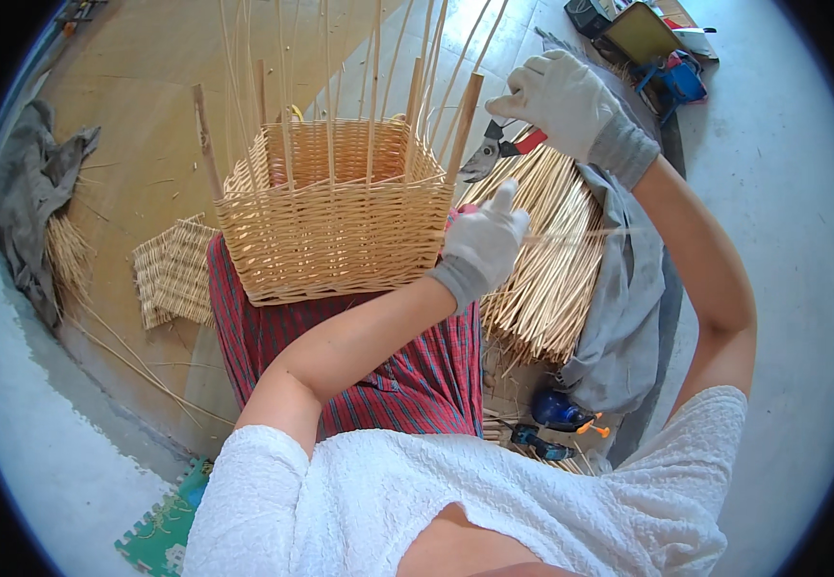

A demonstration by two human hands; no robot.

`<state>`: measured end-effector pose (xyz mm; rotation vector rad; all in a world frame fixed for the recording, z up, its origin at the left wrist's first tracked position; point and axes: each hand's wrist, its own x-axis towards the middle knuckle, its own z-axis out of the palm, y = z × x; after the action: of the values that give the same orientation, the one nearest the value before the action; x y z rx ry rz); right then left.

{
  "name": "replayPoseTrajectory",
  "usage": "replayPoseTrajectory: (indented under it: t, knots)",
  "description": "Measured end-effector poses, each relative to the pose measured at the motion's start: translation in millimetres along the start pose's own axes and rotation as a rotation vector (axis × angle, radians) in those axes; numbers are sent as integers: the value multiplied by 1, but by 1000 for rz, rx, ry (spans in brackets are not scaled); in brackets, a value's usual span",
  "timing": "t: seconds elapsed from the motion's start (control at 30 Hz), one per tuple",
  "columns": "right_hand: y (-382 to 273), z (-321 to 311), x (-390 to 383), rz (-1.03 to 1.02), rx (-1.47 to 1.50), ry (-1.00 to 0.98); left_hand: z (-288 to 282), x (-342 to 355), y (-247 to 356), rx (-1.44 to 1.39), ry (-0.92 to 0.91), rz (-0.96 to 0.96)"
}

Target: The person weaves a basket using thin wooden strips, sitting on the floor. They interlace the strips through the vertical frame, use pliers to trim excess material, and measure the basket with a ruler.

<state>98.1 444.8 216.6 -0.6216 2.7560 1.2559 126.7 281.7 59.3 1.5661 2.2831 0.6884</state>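
Note:
A partly woven wicker basket (330, 240) sits on my lap, with tall thin stakes rising from its rim and thicker sticks at its corners. My left hand (487, 242), in a white glove, is closed by the basket's right side, thumb up. From it a thin reed strand (580, 234), blurred by motion, stretches to the right. A small pinkish-red patch shows behind that hand; I cannot make out what it is. Higher up on the right, my gloved right hand (561, 104) is closed around the handles of pruning shears (482, 160), blades pointing down-left.
Right of the basket lies a large bundle of reeds (556, 279) on grey cloth (619, 298). Woven panels (174, 271) rest on the floor at left. A blue bottle (559, 411) and a dark tool (540, 442) are near my right side. Boxes (640, 38) stand far right.

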Motion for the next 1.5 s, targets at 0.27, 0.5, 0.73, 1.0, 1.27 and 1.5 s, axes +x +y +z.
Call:
replayPoseTrajectory:
  t: [0.27,0.5,0.73,1.0,1.27,1.5]
  knots:
    - [-29,39,-1,108,33,237,60,55,-34,192,60,-152]
    - [-47,94,-22,169,61,675,49,47,-15,557,212,5]
    - [-46,109,-50,325,700,253,27,-43,-22,221,153,303]
    - [-164,188,-78,1205,2103,146,-29,-15,-80,-4,159,-365]
    - [-232,160,-16,1615,2660,321,-99,-115,-76,-12,200,-241]
    - [-259,130,-68,1456,2843,802,-110,-208,-43,-345,267,172]
